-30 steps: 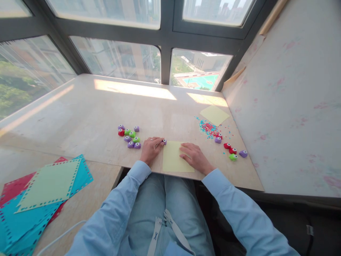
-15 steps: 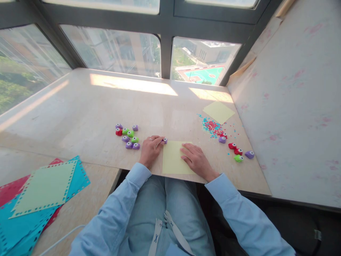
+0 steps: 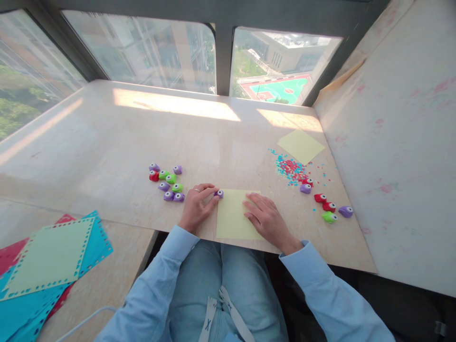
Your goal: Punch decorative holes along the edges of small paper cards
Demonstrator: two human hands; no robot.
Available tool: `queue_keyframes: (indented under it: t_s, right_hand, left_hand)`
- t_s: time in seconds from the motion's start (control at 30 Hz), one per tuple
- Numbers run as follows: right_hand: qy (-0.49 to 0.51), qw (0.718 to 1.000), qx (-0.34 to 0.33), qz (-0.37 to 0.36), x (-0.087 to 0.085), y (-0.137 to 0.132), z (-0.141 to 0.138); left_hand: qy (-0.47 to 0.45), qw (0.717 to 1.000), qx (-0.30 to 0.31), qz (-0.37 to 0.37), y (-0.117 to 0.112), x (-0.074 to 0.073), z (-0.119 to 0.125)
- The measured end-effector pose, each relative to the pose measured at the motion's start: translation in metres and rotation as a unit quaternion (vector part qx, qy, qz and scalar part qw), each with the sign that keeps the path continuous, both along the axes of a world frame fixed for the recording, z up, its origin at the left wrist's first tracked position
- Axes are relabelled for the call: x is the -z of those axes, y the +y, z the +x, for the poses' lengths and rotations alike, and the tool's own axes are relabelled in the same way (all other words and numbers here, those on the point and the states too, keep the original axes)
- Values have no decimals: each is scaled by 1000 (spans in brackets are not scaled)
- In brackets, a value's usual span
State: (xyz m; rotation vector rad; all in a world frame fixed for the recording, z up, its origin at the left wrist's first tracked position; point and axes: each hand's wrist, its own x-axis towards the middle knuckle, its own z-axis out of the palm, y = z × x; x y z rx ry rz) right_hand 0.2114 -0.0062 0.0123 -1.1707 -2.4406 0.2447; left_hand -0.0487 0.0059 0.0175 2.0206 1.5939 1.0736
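A plain pale yellow sheet of paper (image 3: 233, 216) lies at the table's front edge, before my lap. At its upper left corner sits a small purple craft punch (image 3: 220, 194) with a round white button. My left hand (image 3: 198, 206) grips this punch between thumb and fingers from the left side. My right hand (image 3: 265, 216) rests with fingers stretched out on the right part of the sheet, pressing it flat. Whether the paper's corner is inside the punch's slot is too small to tell.
Several purple, green and red punches (image 3: 171, 179) stand left of my left hand. More punches (image 3: 329, 206) lie at the right, near red and blue confetti (image 3: 290, 168) and another yellow sheet (image 3: 301, 146). At far left are coloured sheets (image 3: 50, 256) with hole-punched edges.
The punch in my left hand has shifted slightly down along the sheet's left edge. My right hand stays on the paper. The head view has tilted down a little.
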Motion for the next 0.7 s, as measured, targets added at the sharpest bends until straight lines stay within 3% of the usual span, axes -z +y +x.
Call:
queue_keyframes:
  t_s: [0.5, 0.7]
  right_hand:
    - [1, 1000, -6, -18, -4, -3, 0]
    - [45, 999, 3, -14, -5, -3, 3]
  left_hand:
    - [51, 999, -10, -9, 4, -2, 3]
    - [48, 998, -25, -29, 1, -3, 3]
